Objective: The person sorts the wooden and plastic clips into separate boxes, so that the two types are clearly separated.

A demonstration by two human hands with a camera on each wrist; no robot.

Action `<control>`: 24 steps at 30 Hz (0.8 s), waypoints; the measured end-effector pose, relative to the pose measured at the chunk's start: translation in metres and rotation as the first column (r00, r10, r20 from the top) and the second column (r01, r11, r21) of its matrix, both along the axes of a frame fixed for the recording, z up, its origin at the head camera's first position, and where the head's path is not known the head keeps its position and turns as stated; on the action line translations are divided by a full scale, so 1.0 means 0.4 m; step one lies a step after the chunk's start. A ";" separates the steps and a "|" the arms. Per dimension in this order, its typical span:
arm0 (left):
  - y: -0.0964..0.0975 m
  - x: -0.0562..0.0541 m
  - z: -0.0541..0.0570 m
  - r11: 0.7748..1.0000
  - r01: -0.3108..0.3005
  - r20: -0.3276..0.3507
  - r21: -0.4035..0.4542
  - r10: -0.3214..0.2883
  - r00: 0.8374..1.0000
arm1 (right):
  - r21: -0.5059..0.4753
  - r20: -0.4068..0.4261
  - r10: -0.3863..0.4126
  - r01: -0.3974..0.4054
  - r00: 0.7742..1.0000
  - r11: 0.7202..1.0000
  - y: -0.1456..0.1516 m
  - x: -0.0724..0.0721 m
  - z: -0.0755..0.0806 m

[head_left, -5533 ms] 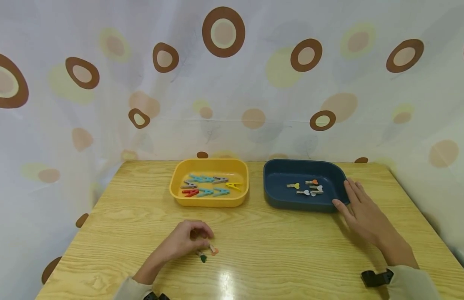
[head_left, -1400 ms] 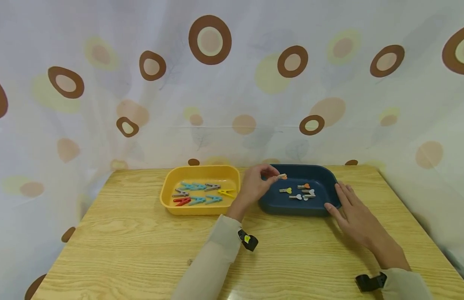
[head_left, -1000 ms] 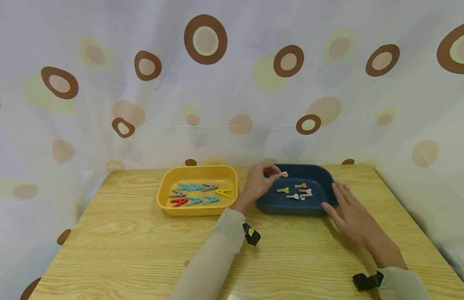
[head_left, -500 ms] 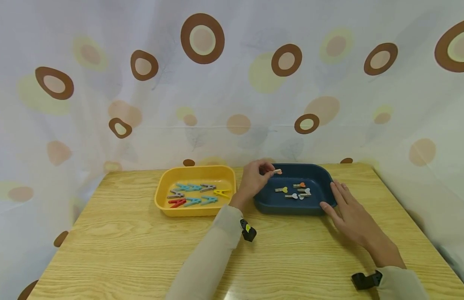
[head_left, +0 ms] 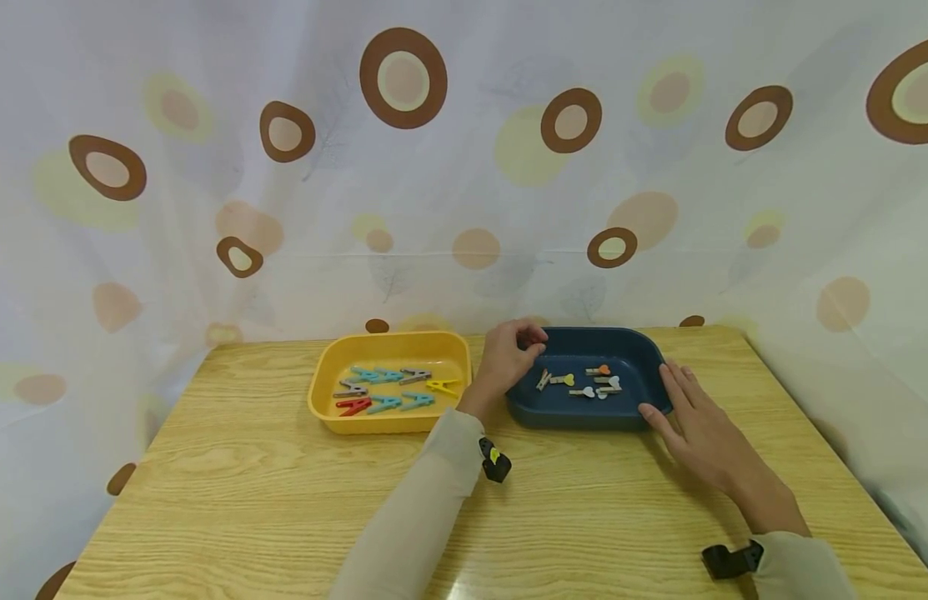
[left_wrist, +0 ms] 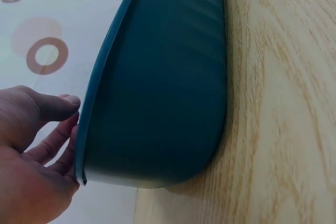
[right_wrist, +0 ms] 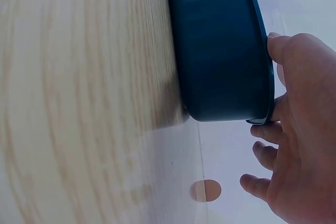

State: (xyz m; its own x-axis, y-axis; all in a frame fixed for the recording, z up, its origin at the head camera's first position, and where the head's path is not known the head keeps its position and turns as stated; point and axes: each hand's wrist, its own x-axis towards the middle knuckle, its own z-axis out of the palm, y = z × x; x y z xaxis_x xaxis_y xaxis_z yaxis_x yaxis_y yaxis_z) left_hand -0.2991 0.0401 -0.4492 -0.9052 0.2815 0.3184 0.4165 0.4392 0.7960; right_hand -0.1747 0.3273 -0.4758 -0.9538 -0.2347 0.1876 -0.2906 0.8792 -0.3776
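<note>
My left hand (head_left: 511, 357) hovers over the left rim of the dark blue tray (head_left: 584, 419), fingers loosely curled with nothing between them. Just below its fingertips, a small wooden clothespin (head_left: 544, 380) lies tilted inside the tray. Beside it are a clothespin with a yellow heart (head_left: 563, 380), one with an orange heart (head_left: 599, 371) and several with white hearts (head_left: 584, 392). My right hand (head_left: 707, 433) rests against the tray's right end, fingers extended. In the right wrist view, its thumb (right_wrist: 278, 45) touches the rim while the other fingers spread past the corner.
A yellow tray (head_left: 388, 424) stands left of the blue one, holding several plastic clips in blue, grey, red and yellow. Both sit on a wooden table (head_left: 246, 483) before a patterned curtain (head_left: 464, 167). The left sleeve (head_left: 411, 517) crosses the table's middle.
My left hand carried an orange-heart clothespin from the table to the blue tray, then let it go. One more clothespin now lies in the tray. My right hand stays at the rim.
</note>
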 end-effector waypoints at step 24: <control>-0.062 0.080 0.040 0.992 0.126 0.037 -0.014 -0.125 0.991 | 0.020 -0.003 0.009 -0.009 1.000 1.000 0.000 -0.002 0.001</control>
State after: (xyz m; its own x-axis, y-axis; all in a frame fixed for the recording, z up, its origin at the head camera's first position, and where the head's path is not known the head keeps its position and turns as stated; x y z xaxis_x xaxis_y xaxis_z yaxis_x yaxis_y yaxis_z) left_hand -0.2673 0.0155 -0.4331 -0.8731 0.3983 0.2811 0.4407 0.3983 0.8045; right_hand -0.1757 0.3272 -0.4752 -0.9509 -0.2473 0.1858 -0.3000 0.8840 -0.3585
